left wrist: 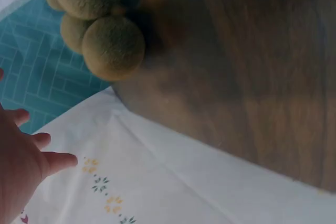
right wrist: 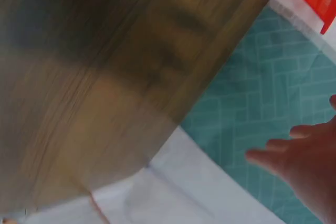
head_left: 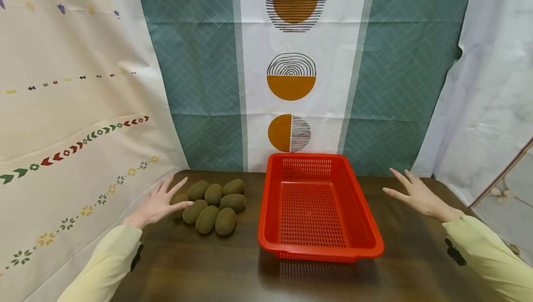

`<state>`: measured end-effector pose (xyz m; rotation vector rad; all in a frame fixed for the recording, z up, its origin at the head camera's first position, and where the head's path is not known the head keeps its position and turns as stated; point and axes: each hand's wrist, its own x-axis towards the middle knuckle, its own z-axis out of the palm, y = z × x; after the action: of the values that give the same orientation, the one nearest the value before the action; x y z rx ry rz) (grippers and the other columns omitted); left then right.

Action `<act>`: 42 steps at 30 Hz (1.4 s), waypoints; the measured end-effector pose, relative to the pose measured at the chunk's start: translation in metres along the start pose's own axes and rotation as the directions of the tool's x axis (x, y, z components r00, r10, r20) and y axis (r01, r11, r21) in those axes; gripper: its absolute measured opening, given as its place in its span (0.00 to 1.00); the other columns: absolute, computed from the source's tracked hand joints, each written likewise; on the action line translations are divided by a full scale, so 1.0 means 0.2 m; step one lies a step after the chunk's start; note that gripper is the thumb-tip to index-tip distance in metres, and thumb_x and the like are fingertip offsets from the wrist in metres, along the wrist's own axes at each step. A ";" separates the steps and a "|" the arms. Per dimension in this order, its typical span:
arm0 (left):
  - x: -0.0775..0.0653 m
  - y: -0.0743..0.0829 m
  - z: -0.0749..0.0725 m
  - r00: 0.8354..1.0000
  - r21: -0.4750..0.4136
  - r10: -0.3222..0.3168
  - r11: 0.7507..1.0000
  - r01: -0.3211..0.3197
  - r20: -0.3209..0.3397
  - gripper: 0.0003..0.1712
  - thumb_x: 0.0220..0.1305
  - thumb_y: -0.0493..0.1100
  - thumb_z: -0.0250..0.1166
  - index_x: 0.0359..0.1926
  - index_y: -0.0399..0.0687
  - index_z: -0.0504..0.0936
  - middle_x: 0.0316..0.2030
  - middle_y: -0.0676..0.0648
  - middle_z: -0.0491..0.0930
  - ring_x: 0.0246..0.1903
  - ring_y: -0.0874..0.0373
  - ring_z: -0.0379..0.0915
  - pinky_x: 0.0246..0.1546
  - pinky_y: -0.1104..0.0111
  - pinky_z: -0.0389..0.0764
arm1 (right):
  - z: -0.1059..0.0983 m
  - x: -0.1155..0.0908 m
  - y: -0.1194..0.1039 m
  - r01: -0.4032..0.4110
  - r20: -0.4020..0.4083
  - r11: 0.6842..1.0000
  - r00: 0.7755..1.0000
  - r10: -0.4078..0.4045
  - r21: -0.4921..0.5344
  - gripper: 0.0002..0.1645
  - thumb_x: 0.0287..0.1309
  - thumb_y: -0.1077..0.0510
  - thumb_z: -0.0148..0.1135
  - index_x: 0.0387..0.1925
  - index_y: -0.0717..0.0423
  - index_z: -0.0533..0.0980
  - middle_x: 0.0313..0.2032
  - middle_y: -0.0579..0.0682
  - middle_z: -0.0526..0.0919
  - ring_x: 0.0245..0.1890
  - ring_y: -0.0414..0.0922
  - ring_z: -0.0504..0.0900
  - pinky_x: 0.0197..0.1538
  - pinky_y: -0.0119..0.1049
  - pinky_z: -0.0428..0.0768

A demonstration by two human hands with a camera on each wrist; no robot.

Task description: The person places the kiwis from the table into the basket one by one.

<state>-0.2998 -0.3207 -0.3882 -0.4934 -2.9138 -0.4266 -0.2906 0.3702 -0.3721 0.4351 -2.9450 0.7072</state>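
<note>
Several brown kiwis (head_left: 206, 219) lie bunched on the left part of the table; the left wrist view shows some of these kiwis (left wrist: 114, 48) close up. My left hand (head_left: 157, 202) hovers at the left side of the bunch, fingers spread, holding nothing. In its wrist view the left hand (left wrist: 21, 166) is partly cut off by the frame edge. A red plastic basket (head_left: 266, 200) with slotted walls stands right of the kiwis, its inside bare. Beyond its right side, my right hand (head_left: 420, 196) is held up with spread fingers and nothing in it; the right wrist view shows this hand (right wrist: 307, 163) too.
The dark wooden table (head_left: 200, 269) bears the basket and fruit. A teal and white patterned cloth (head_left: 200, 84) hangs behind it. A cream embroidered cloth (head_left: 83, 107) closes the left side, and a pale marbled cloth (head_left: 491, 84) the right.
</note>
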 end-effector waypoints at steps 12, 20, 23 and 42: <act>-0.03 -0.06 0.07 0.996 -0.181 0.092 0.980 -0.087 0.022 0.50 0.46 0.57 0.70 0.66 0.41 0.58 0.61 0.26 0.45 0.53 0.23 0.49 0.43 0.37 0.59 | 0.15 0.12 -0.13 0.169 -0.030 0.945 0.985 -0.168 0.278 0.36 0.63 0.50 0.52 0.68 0.56 0.52 0.63 0.64 0.52 0.58 0.63 0.59 0.51 0.62 0.59; -0.01 -0.15 0.11 0.986 -0.273 0.154 0.953 -0.131 0.065 0.48 0.39 0.41 0.75 0.61 0.29 0.61 0.57 0.23 0.49 0.53 0.24 0.50 0.41 0.43 0.66 | 0.28 0.14 -0.15 0.096 0.030 0.813 0.990 -0.139 0.575 0.32 0.65 0.53 0.49 0.67 0.54 0.53 0.62 0.63 0.57 0.51 0.57 0.70 0.45 0.50 0.73; 0.00 -0.18 0.11 0.983 -0.267 0.174 0.952 -0.152 0.062 0.47 0.38 0.38 0.75 0.59 0.27 0.63 0.57 0.24 0.51 0.53 0.25 0.50 0.42 0.45 0.66 | 0.31 0.15 -0.15 0.086 0.028 0.762 0.991 -0.134 0.642 0.31 0.66 0.54 0.48 0.67 0.55 0.54 0.62 0.62 0.58 0.51 0.57 0.70 0.43 0.50 0.74; 0.02 -0.21 0.13 0.979 -0.306 0.200 0.935 -0.178 0.043 0.35 0.40 0.29 0.71 0.52 0.23 0.69 0.51 0.23 0.62 0.50 0.29 0.59 0.40 0.51 0.73 | 0.36 0.15 -0.16 0.043 0.034 0.723 0.995 -0.091 0.690 0.30 0.64 0.54 0.50 0.66 0.54 0.57 0.59 0.64 0.63 0.43 0.53 0.78 0.37 0.46 0.77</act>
<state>-0.3211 -0.3505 -0.4223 -0.8411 -2.8432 -0.8461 -0.3104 0.3027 -0.4171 0.6095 -2.5839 1.8173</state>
